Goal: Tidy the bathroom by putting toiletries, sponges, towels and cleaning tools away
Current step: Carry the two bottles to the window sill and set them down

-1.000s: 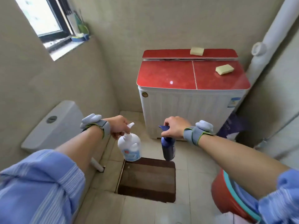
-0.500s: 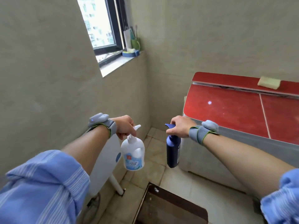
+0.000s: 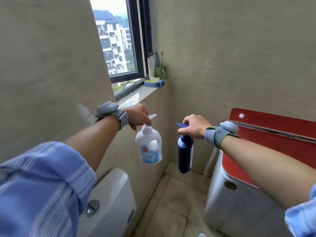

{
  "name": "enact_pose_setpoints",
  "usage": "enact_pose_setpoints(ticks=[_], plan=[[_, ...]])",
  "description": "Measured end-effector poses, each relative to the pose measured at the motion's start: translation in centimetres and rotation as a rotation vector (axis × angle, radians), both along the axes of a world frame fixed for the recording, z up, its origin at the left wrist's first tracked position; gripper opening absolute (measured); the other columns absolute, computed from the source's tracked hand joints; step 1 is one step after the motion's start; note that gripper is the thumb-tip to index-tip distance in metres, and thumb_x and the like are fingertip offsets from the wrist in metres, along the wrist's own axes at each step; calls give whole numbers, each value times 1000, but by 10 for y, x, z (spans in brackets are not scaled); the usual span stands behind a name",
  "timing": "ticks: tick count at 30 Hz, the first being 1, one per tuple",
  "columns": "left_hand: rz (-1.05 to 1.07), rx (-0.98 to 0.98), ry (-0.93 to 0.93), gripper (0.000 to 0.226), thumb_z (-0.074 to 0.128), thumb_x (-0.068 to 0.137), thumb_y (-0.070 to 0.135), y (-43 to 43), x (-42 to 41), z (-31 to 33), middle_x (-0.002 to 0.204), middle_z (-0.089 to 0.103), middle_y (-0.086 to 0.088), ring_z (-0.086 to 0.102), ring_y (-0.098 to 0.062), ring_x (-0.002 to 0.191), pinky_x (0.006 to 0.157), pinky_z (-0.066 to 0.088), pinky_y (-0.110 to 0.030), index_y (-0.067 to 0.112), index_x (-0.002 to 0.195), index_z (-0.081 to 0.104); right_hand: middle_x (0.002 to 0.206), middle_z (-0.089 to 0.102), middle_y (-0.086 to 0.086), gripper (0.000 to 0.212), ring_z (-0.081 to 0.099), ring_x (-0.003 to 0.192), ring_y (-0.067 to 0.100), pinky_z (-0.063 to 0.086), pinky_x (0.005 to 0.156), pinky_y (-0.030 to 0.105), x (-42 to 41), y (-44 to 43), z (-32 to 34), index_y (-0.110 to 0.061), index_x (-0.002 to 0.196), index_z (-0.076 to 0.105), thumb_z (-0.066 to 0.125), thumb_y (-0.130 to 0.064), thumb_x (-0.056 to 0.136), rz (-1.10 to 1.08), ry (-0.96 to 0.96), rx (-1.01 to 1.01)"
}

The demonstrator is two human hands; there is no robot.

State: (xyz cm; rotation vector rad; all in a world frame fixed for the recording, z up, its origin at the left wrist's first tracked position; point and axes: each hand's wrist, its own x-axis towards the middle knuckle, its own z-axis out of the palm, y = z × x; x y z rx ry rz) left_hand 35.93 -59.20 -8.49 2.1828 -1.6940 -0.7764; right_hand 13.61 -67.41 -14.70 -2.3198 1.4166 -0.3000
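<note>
A white pump bottle [image 3: 149,145] is gripped by the left hand [image 3: 138,116]; beside it, a dark blue bottle [image 3: 185,153] is gripped by the right hand [image 3: 194,126].

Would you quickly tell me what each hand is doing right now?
Left hand: holds the white plastic pump bottle by its pump.
Right hand: holds the dark blue pump bottle likewise.

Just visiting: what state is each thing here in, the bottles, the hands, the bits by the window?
white pump bottle, hanging in the air by its pump.
left hand, gripping that bottle's pump.
dark blue pump bottle, hanging in the air by its pump.
right hand, gripping that bottle's top.
green cup, upright on the window sill, toothbrush inside.
blue soap dish, resting on the window sill.
</note>
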Motion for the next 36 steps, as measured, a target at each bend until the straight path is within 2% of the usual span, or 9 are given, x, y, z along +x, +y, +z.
enact_pose_setpoints(ticks=[5,9,12,18,21,22,25,31,36], plan=[[37,-78,-1,17,69,81,16,-63,21,47,70,51,-9,42,-19,53,48,42,-24,2,89,63,70,65,-5,20,62,73,18,48,62,28,32,-80,34,-23,69,65,67,-42,63,65,-100,-58],[70,-105,-14,12,67,83,14,-118,43,92,69,51,-9,41,-16,50,45,38,-22,4,79,61,59,58,-6,23,53,57,10,39,51,24,66,-151,74,-15,68,67,69,-38,64,185,-186,-99],[122,-108,-68,12,65,83,15,-151,62,123,68,51,-9,42,-18,52,50,41,-24,2,83,63,56,56,-8,27,51,53,7,35,47,24,94,-200,106,-18,64,64,67,-44,58,264,-211,-170],[265,-148,-115,11,64,84,13,-200,93,162,62,49,-7,40,-16,49,50,39,-24,2,85,64,56,58,-4,39,54,56,15,40,52,25,162,-277,152,-13,66,67,60,-48,52,351,-292,-198],[304,-153,-141,10,62,84,13,-218,101,164,63,47,-7,38,-16,49,50,37,-23,3,86,62,59,62,-4,36,57,63,17,43,67,29,189,-300,157,-16,64,67,61,-50,52,337,-315,-177],[318,-151,-155,10,62,84,14,-226,106,165,63,47,-7,37,-16,49,49,36,-22,4,85,62,60,63,-4,36,59,64,17,44,67,30,200,-308,160,-17,64,67,62,-51,52,329,-328,-167],[335,-116,-199,9,62,82,14,-243,119,165,63,47,-7,36,-16,49,46,32,-21,5,81,62,59,62,-4,36,58,62,18,43,56,26,226,-322,164,-17,63,67,63,-52,53,322,-338,-156],[372,1,-265,12,60,72,19,-262,151,162,65,50,-9,38,-21,55,43,31,-21,7,73,61,68,66,-1,36,59,64,15,40,54,24,271,-341,167,-18,72,69,65,-52,60,382,-335,-119],[395,64,-304,14,58,65,21,-265,169,153,64,56,-8,44,-22,58,45,37,-22,9,68,63,69,65,1,32,59,66,17,41,55,26,305,-351,155,-16,69,68,68,-48,69,385,-304,-103]])
